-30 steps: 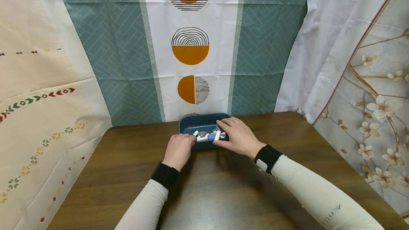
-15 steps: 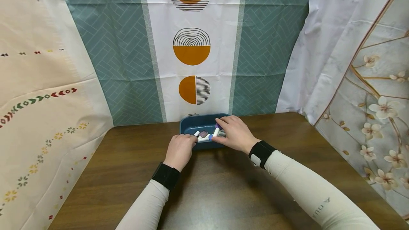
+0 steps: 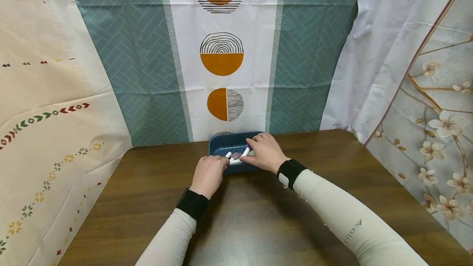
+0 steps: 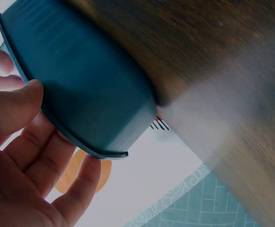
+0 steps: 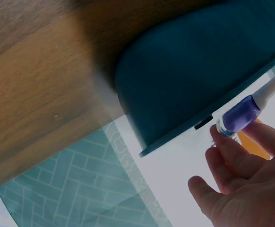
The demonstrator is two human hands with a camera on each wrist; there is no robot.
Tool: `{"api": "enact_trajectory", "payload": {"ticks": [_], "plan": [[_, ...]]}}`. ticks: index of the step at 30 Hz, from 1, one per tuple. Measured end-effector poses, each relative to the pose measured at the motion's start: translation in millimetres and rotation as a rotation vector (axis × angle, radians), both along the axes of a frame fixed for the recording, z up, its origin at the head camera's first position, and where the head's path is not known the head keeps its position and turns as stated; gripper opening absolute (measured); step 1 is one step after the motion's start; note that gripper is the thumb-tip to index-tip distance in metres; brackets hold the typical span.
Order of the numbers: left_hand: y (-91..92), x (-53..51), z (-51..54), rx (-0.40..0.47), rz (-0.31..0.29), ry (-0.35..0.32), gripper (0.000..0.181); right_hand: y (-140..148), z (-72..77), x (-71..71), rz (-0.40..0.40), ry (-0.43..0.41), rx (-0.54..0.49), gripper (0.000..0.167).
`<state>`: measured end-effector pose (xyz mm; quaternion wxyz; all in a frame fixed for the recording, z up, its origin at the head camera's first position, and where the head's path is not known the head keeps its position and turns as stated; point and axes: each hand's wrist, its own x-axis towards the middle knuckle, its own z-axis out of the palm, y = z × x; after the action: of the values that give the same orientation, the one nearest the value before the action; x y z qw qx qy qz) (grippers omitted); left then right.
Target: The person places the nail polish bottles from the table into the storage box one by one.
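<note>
A dark blue plastic bin (image 3: 236,169) stands at the back of the table. My left hand (image 3: 209,175) grips its rim at the front left; in the left wrist view the thumb (image 4: 21,101) presses the outer side, and the other fingers reach behind the rim. My right hand (image 3: 267,152) holds a nail polish bottle (image 5: 241,115) with purple polish and a long white cap, tilted over the bin's right half. Inside the bin lie white-capped pieces (image 3: 228,155) and a mauve round item (image 3: 235,156); the right hand hides part of the contents.
The brown wooden table (image 3: 236,221) reaches forward to a hanging patterned cloth (image 3: 225,65) right behind the bin. More cloth hangs at the left (image 3: 55,134) and a flowered one at the right (image 3: 432,155).
My right hand has moved left over the bin, carrying the purple nail polish bottle. My left hand stays on the rim, and the bin has hardly shifted.
</note>
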<state>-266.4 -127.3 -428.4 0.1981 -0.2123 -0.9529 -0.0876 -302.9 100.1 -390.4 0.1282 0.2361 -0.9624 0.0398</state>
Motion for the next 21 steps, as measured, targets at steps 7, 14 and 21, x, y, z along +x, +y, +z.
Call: {"api": "enact_trajectory", "payload": {"ticks": [7, 14, 21], "plan": [[-1.0, -0.1, -1.6, 0.003, -0.016, 0.022, 0.01, -6.4, -3.0, -2.9, -0.031, -0.014, 0.025, 0.072], [-2.3, -0.2, -3.9, -0.002, -0.036, 0.069, 0.007, -7.0, -7.5, -8.4, -0.047, -0.056, -0.001, 0.07], [-2.8, -0.1, -3.8, 0.003, -0.039, 0.066, 0.007, -9.1, -6.0, -11.3, -0.068, -0.115, -0.017, 0.063]]}}
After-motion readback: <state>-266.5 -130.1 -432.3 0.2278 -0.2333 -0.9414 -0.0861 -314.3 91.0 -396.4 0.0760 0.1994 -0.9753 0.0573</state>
